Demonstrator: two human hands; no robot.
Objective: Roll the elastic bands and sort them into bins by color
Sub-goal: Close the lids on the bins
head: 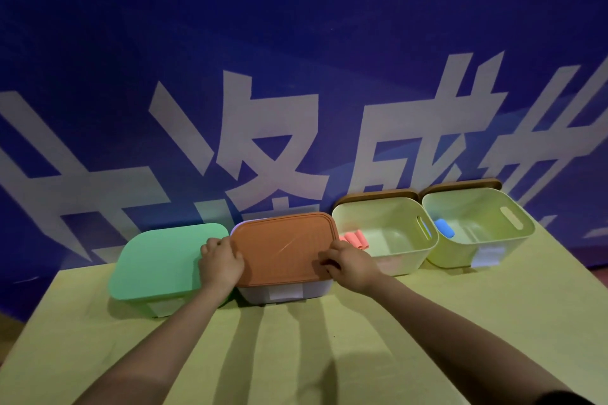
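Filling the upper frame: blue banner (296, 26) with large white characters (263, 148). Across the bottom: yellow-green tablecloth (427, 322). Far right edge: reddish floor strip (600, 276).

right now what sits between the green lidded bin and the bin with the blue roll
Head view shows two bins between them: the orange lid bin, held at both sides by the hands, then an open bin holding pink rolls.
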